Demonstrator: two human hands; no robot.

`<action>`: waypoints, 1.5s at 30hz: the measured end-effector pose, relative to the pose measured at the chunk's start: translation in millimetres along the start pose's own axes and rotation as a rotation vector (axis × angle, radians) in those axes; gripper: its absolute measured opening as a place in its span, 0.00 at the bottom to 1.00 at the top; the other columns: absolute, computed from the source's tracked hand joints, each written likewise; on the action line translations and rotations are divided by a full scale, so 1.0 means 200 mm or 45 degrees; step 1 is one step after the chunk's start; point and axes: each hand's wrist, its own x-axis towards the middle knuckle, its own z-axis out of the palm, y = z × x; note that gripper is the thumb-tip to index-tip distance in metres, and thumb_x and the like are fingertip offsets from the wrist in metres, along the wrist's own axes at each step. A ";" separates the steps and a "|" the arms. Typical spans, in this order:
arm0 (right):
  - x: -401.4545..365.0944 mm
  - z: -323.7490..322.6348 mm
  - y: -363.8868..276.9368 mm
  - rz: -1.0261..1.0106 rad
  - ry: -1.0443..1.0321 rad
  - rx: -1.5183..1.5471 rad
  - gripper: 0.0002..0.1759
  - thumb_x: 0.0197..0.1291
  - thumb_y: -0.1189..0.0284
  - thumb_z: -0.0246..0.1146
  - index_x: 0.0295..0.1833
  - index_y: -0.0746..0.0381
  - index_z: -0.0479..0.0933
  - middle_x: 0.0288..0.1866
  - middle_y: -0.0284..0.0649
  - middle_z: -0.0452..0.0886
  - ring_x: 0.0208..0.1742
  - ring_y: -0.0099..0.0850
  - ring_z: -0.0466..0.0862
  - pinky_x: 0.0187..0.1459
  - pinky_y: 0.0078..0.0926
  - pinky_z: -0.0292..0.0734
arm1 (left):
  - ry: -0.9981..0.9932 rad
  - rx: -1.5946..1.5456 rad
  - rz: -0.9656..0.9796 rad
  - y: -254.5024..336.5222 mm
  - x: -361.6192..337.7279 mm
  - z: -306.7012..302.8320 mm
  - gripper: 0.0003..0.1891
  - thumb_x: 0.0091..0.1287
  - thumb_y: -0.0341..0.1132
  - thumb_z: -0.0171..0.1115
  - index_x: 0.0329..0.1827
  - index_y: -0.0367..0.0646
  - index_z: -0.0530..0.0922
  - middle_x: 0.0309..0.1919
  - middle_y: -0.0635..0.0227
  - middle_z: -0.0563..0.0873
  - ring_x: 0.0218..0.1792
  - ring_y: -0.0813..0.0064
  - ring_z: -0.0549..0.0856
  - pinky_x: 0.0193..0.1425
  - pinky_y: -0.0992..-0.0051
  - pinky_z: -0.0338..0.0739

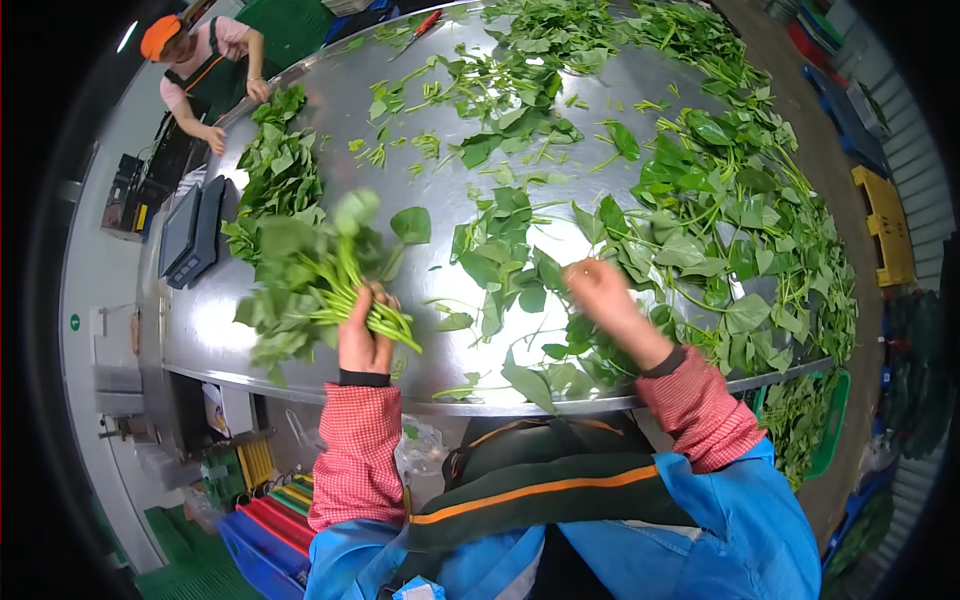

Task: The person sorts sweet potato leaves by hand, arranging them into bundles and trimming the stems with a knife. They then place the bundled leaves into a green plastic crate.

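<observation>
My left hand is closed around the stems of a bunch of leafy greens. The leaves fan out to the left and the stem ends stick out to the right, slightly blurred by motion. To the right, my right hand hovers over loose leafy stems, its fingers curled together. Whatever may be between those fingers is too small to make out. A long heap of leafy greens runs along the right side of the steel table.
Another person in an orange cap stands at the far left edge. Near them lie a row of greens and a dark scale-like device. A red-handled tool rests at the back. A green crate with greens stands lower right.
</observation>
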 end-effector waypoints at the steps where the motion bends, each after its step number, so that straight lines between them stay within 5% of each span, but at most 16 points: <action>1: -0.02 0.06 0.04 -0.147 -0.177 -0.069 0.14 0.62 0.64 0.62 0.42 0.65 0.79 0.32 0.35 0.81 0.31 0.26 0.79 0.36 0.23 0.74 | 0.045 -0.054 -0.106 -0.06 -0.01 -0.08 0.06 0.69 0.30 0.57 0.46 0.42 0.73 0.31 0.69 0.78 0.32 0.75 0.78 0.44 0.72 0.77; 2: -0.06 0.12 0.00 -0.068 -0.257 -0.217 0.12 0.62 0.65 0.62 0.44 0.62 0.78 0.32 0.40 0.82 0.32 0.30 0.81 0.36 0.27 0.76 | -0.007 -0.111 -0.246 -0.11 -0.02 -0.16 0.08 0.69 0.29 0.58 0.49 0.42 0.74 0.31 0.68 0.79 0.32 0.73 0.79 0.44 0.70 0.78; 7: -0.03 0.31 -0.10 -0.521 -0.296 -0.732 0.14 0.60 0.63 0.61 0.48 0.59 0.75 0.37 0.47 0.82 0.40 0.47 0.82 0.39 0.42 0.76 | 0.170 -0.219 -0.551 -0.26 -0.16 -0.21 0.12 0.67 0.28 0.59 0.53 0.41 0.77 0.36 0.67 0.81 0.37 0.72 0.82 0.51 0.65 0.81; 11: 0.00 0.36 -0.11 -0.552 -0.514 -0.809 0.13 0.60 0.62 0.60 0.45 0.60 0.75 0.32 0.46 0.81 0.36 0.47 0.82 0.36 0.41 0.75 | 0.072 -0.064 -0.446 -0.21 -0.23 -0.17 0.15 0.67 0.28 0.59 0.56 0.38 0.73 0.34 0.66 0.80 0.36 0.74 0.80 0.47 0.68 0.79; 14: 0.00 0.44 -0.16 -0.264 -0.734 -0.505 0.12 0.60 0.63 0.60 0.42 0.60 0.76 0.25 0.43 0.79 0.29 0.46 0.80 0.32 0.39 0.73 | -0.035 0.242 -0.242 -0.19 -0.31 -0.14 0.14 0.67 0.28 0.59 0.55 0.37 0.73 0.33 0.68 0.79 0.34 0.75 0.79 0.45 0.71 0.76; 16: 0.02 0.52 -0.12 -0.365 -0.759 -0.424 0.12 0.60 0.64 0.60 0.44 0.60 0.77 0.21 0.42 0.77 0.24 0.42 0.77 0.28 0.35 0.70 | -0.130 0.801 0.014 -0.18 -0.33 -0.22 0.14 0.69 0.28 0.57 0.56 0.36 0.73 0.41 0.65 0.81 0.39 0.74 0.81 0.45 0.74 0.76; 18: 0.07 0.61 -0.06 -0.556 -0.732 -0.438 0.12 0.61 0.65 0.60 0.46 0.60 0.77 0.23 0.42 0.78 0.23 0.39 0.77 0.28 0.34 0.70 | 0.093 2.249 1.029 -0.18 -0.32 -0.30 0.17 0.69 0.36 0.58 0.57 0.37 0.74 0.44 0.61 0.81 0.44 0.65 0.81 0.49 0.69 0.76; 19: 0.09 0.65 -0.07 -0.576 -0.644 -0.346 0.11 0.61 0.66 0.60 0.45 0.61 0.77 0.22 0.42 0.77 0.22 0.33 0.77 0.27 0.32 0.69 | 0.147 2.375 1.128 -0.13 -0.33 -0.35 0.17 0.68 0.36 0.58 0.57 0.37 0.74 0.45 0.61 0.81 0.44 0.65 0.81 0.49 0.69 0.76; 23: 0.09 0.65 -0.19 -0.381 -0.488 -0.335 0.11 0.61 0.65 0.62 0.39 0.62 0.78 0.17 0.39 0.72 0.19 0.27 0.72 0.23 0.29 0.65 | 0.142 2.105 0.804 0.12 -0.32 -0.55 0.18 0.68 0.37 0.58 0.57 0.38 0.74 0.45 0.60 0.82 0.44 0.63 0.81 0.50 0.68 0.76; 30: 0.11 0.89 -0.25 -0.387 -0.475 -0.411 0.11 0.62 0.65 0.61 0.39 0.63 0.79 0.18 0.38 0.72 0.18 0.26 0.69 0.23 0.28 0.64 | 0.143 1.966 0.679 0.30 -0.30 -0.74 0.19 0.66 0.39 0.59 0.57 0.38 0.74 0.46 0.59 0.82 0.45 0.61 0.81 0.50 0.67 0.76; 40: 0.22 1.28 -0.34 -0.488 -0.466 -0.548 0.11 0.61 0.64 0.61 0.41 0.62 0.79 0.19 0.44 0.74 0.20 0.35 0.74 0.26 0.32 0.69 | 0.099 1.950 0.770 0.59 -0.01 -0.89 0.20 0.64 0.41 0.61 0.56 0.39 0.75 0.47 0.57 0.82 0.45 0.58 0.81 0.51 0.66 0.76; 45: 0.20 1.43 -0.39 -0.490 -0.554 -0.691 0.10 0.61 0.65 0.60 0.38 0.62 0.77 0.24 0.48 0.78 0.27 0.49 0.79 0.30 0.41 0.73 | 0.086 1.947 0.769 0.74 0.12 -0.97 0.21 0.63 0.42 0.62 0.56 0.40 0.76 0.48 0.56 0.82 0.46 0.57 0.81 0.52 0.66 0.75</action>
